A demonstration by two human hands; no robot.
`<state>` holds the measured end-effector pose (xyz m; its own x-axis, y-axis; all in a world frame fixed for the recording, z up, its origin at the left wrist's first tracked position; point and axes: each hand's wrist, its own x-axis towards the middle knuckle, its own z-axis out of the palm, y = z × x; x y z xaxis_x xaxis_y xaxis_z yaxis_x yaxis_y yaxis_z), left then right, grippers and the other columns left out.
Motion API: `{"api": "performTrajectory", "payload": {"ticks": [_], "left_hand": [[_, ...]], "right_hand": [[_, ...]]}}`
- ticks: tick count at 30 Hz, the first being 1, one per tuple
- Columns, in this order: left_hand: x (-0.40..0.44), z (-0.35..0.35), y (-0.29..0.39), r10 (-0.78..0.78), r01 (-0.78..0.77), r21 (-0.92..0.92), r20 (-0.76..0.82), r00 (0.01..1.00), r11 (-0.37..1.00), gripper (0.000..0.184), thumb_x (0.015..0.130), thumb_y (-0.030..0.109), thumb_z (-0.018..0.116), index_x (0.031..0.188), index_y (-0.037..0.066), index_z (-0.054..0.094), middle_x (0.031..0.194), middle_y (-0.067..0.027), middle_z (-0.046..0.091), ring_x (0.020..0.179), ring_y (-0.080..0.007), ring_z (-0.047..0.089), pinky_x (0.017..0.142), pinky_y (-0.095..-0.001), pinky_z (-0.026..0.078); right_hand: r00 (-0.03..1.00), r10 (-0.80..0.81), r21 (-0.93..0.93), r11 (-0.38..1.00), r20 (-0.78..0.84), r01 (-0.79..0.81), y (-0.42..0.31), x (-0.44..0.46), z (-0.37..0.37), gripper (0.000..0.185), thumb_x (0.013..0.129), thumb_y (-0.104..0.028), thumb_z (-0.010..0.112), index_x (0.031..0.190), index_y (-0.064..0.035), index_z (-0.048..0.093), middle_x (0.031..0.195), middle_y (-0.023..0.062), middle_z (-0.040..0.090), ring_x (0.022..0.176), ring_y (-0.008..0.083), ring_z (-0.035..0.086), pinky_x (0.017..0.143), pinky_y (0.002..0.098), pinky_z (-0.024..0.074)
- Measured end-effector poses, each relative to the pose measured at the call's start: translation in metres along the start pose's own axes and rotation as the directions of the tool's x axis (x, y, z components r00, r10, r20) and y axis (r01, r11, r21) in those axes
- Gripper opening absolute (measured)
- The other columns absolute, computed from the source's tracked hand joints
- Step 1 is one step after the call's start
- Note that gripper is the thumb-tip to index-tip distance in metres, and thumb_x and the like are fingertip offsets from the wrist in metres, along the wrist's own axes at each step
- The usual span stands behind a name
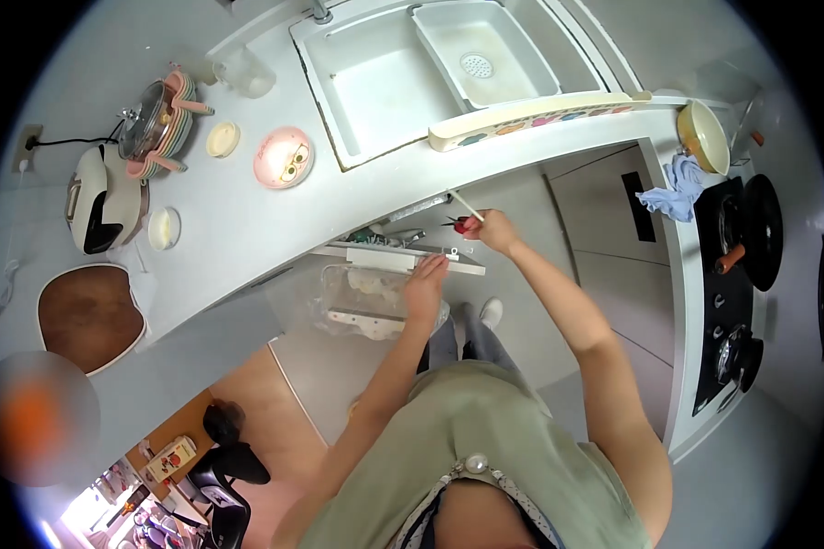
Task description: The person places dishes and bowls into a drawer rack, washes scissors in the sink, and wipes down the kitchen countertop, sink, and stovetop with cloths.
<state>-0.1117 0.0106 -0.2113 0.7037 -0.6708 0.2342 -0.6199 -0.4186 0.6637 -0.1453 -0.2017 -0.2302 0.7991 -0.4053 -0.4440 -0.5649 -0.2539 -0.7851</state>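
Observation:
My left hand (426, 285) rests at the front panel of a pulled-out drawer (380, 260), its fingers bent over the top edge. Silvery and green items (384, 238) lie crowded inside the drawer. Above its right end, my right hand (497, 231) is closed around a pale, thin stick (467, 206) that points toward the counter. Red-handled scissors (461, 223) with dark blades are right at those fingers; I cannot tell whether they are gripped too. Below the drawer, a clear plastic bag or bin (334, 297) hangs beside my left wrist.
A white sink (366, 91) with a draining basket (513, 87) is set in the counter. Left of it are a pink bowl (284, 157), a pot (146, 133) and a white appliance (96, 201). A stove (719, 366) with pans and a blue cloth (676, 188) are at right.

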Motion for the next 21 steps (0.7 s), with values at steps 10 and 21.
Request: {"api": "performTrajectory", "payload": {"ticks": [10,21], "left_hand": [[-0.013,-0.021,0.004,0.020,-0.016,-0.056,0.064,0.998,0.998,0.018,0.074,0.008,0.062,0.092,0.007,0.066,0.096,-0.0061,0.065,0.095,-0.0222,0.060,0.087,-0.0347,0.046],[-0.015,-0.022,0.002,0.002,0.004,-0.094,0.063,0.998,0.996,0.016,0.075,0.009,0.064,0.090,0.008,0.068,0.096,-0.0048,0.065,0.094,-0.0211,0.061,0.086,-0.0335,0.047]], "right_hand": [[0.997,0.065,0.004,0.998,0.052,-0.065,0.010,-0.014,0.069,0.017,0.063,-0.007,0.076,0.078,-0.0058,0.069,0.074,0.0060,0.068,0.065,0.0140,0.063,0.061,0.0262,0.0485],[0.937,0.203,0.051,0.973,0.285,-0.226,0.042,0.013,0.086,0.014,0.067,-0.010,0.074,0.079,-0.0063,0.070,0.075,0.0058,0.068,0.067,0.0139,0.062,0.066,0.0257,0.0478]]}}
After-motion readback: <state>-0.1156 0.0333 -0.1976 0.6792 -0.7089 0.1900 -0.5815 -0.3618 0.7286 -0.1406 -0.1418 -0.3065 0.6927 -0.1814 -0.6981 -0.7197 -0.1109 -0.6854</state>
